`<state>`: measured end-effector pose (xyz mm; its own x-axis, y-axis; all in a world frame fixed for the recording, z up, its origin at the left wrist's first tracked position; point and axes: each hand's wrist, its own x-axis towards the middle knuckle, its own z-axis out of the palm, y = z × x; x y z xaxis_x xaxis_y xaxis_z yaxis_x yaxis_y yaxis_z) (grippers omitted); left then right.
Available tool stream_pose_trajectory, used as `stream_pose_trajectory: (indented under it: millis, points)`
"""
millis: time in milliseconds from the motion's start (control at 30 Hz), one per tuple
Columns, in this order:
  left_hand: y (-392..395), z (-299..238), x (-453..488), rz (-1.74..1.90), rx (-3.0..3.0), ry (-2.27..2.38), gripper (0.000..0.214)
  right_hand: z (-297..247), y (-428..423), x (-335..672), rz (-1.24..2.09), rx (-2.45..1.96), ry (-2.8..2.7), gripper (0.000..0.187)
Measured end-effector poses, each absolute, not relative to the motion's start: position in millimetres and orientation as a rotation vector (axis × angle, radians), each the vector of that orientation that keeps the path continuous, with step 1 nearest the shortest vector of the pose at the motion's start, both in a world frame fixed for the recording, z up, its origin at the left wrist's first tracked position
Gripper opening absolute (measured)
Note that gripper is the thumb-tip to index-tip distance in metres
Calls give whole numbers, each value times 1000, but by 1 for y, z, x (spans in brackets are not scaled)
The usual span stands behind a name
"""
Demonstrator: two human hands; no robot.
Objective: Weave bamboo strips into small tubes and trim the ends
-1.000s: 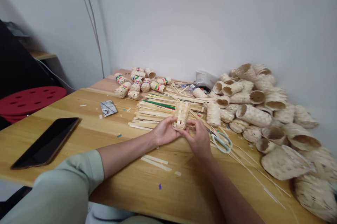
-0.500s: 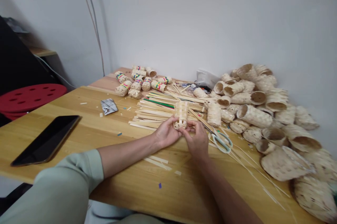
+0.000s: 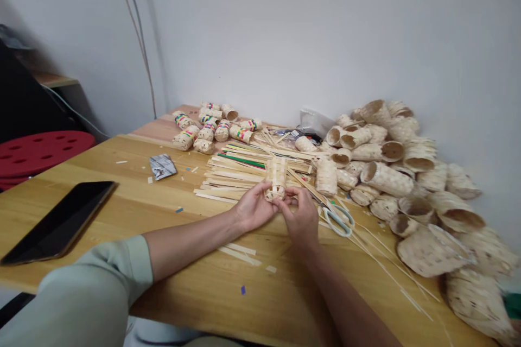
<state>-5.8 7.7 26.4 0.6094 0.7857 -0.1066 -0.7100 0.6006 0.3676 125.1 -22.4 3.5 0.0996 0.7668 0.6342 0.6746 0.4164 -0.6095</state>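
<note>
A small woven bamboo basket (image 3: pixel 277 173) stands roughly upright between my two hands, above the table. My left hand (image 3: pixel 254 208) is closed around its lower left side, palm turned up. With thumb and fingers, my right hand (image 3: pixel 300 216) pinches the basket's bottom right edge. Behind it lie flat bamboo strips (image 3: pixel 228 178), some green. Just right of my right hand rest scissors (image 3: pixel 339 221) with pale handles. Another small woven basket (image 3: pixel 326 177) stands upright a little farther back.
A large heap of woven baskets (image 3: pixel 386 178) fills the right side against the wall. Baskets with coloured bands (image 3: pixel 207 130) lie at the back left. A dark phone (image 3: pixel 59 222) and a silver packet (image 3: pixel 163 166) lie on the left. A red stool (image 3: pixel 44 151) stands beyond the table.
The whole view has shifted slightly, so things appear a little farther left. Both hands keep the same hold on the basket.
</note>
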Motion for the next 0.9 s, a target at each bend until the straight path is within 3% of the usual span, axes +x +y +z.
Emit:
stream_pose_trajectory:
  millis: [367,900]
  points:
    - [8,28,-5,878,298,237,26,5,-23,125,148,-1256,-1642,16]
    - [8,27,-5,912,314,259,23,3,-22,124,150,-1273,-1598,21]
